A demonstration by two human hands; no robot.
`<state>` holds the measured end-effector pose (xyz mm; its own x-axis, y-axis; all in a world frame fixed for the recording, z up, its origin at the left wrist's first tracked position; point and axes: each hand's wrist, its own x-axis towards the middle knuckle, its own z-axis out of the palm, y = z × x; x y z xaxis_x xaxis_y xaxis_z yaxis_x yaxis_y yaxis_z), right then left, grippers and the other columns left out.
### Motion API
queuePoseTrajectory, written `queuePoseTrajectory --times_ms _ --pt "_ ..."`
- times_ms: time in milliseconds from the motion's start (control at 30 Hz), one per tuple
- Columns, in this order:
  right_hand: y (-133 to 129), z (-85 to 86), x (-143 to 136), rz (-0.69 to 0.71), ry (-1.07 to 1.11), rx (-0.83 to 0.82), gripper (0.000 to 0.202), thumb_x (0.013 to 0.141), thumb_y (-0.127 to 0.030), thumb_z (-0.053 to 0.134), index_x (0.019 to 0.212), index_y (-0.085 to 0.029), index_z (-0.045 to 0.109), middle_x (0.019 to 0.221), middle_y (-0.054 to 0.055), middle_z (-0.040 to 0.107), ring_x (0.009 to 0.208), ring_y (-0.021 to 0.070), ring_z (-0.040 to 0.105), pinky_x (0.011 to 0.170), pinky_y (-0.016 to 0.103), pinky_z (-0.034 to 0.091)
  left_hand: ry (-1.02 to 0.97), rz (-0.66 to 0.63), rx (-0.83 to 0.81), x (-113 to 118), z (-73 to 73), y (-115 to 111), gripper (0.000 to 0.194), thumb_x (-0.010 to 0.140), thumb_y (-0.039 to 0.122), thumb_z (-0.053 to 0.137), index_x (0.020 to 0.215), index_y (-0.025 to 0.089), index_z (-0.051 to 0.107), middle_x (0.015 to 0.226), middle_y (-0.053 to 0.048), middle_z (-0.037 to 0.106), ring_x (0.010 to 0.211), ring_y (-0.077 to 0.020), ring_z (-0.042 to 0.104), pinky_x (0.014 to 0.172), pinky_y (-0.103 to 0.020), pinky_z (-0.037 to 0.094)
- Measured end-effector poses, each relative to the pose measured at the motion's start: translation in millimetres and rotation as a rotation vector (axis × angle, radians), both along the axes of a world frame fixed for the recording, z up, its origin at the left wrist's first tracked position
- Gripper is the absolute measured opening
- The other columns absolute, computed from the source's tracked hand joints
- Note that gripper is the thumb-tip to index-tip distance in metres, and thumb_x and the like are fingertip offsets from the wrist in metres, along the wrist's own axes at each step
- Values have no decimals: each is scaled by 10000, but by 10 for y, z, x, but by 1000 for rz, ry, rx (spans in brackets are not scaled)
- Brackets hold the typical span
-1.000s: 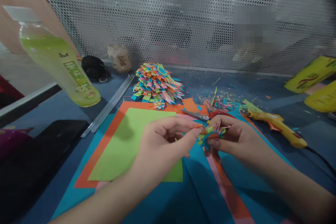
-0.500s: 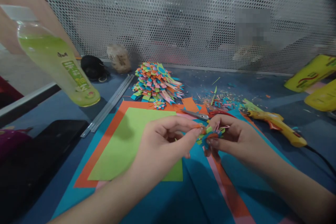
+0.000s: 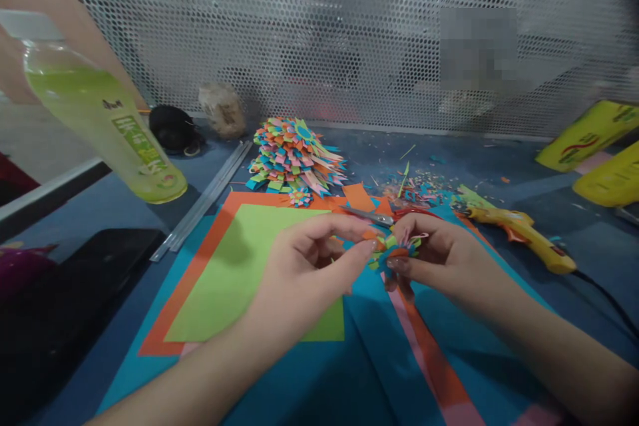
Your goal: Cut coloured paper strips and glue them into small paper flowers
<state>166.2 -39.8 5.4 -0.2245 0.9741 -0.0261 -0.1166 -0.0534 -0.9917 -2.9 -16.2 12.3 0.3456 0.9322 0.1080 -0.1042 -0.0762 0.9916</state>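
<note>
A small paper flower [image 3: 392, 251] in blue, orange, green and pink is held between my two hands above the coloured sheets. My left hand [image 3: 319, 259] pinches its left edge, at an orange piece, between thumb and forefinger. On the other side, my right hand [image 3: 439, 253] grips the flower with thumb and fingers, and pink strips stick out by the fingertips. Beneath lie a green sheet [image 3: 224, 279], an orange sheet [image 3: 164, 326] and blue sheets [image 3: 319, 379]. Scissors [image 3: 369, 215] with red handles lie just behind my hands, partly hidden by the right one.
A mound of fringed paper strips [image 3: 294, 156] stands at the back, a small finished flower [image 3: 300, 197] before it. Right are a yellow glue gun [image 3: 522, 233] and paper scraps [image 3: 424, 188]. Left are clear glue sticks [image 3: 204, 200], a drink bottle [image 3: 104, 120] and a black phone [image 3: 100, 286].
Both hands keep hold of the paper flower, which has turned slightly. The whole view has shifted a little, so things sit slightly further left.
</note>
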Motion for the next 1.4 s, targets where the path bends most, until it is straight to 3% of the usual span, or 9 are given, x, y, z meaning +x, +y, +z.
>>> queuePoseTrajectory --times_ms 333,400,500,600,667,800,933,1033,1400 --pt "-14 -10 5 3 -99 108 248 694 -231 693 737 -189 453 581 -62 560 480 89 601 390 156 479 -43 -39 -26 -20 8 -13 67 697 238 649 734 182 649 488 61 518 413 -48 462 422 -169 349" --pt "-25 -30 15 -75 -247 292 178 727 -191 646 749 -194 470 642 -44 583 549 105 627 432 179 505 -52 -37 -52 -37 15 3 127 736 301 598 755 185 646 571 44 553 424 -47 466 422 -179 334" --pt "-61 -73 66 -200 -595 818 122 753 -93 584 808 -186 528 833 22 636 773 134 642 631 243 552 -51 -45 -168 -50 19 42 246 757 403 502 744 181 607 656 26 552 402 -44 429 391 -201 245" --pt "-114 -99 137 -161 -834 1281 202 753 -38 566 920 -153 560 984 89 625 931 180 601 798 335 530 31 -147 -311 -43 -2 65 236 686 404 531 670 169 537 524 40 445 392 -52 347 398 -211 174" --pt "-145 -91 165 -133 -892 1399 190 776 -45 538 938 -141 565 1005 111 616 962 205 589 820 369 526 81 -229 -331 -35 -23 60 190 646 348 570 644 166 516 488 51 377 429 -57 316 419 -211 175" --pt "-167 -39 154 -130 -956 1460 133 833 -73 470 896 -136 570 962 120 623 943 199 592 792 359 548 73 -295 -332 -35 -34 25 139 621 284 580 654 161 522 556 46 376 528 -70 324 476 -209 222" --pt "-150 -26 126 -122 -977 1486 122 824 -60 493 907 -100 573 955 126 614 928 197 591 823 352 537 19 -329 -301 -44 -29 15 123 617 248 582 685 153 543 655 23 480 635 -91 412 549 -209 288" --pt "-152 -31 121 -114 -980 1475 126 814 -55 507 914 -93 574 960 120 608 934 197 587 845 343 526 30 -383 -249 -45 -57 29 93 634 218 591 673 145 549 657 26 477 624 -85 407 564 -212 300" --pt "-152 15 131 -104 -1033 1531 141 801 -46 493 902 -94 578 896 137 656 888 201 621 823 341 544 32 -335 -218 -34 -82 23 101 630 213 617 624 152 537 657 15 477 646 -101 407 581 -220 316"
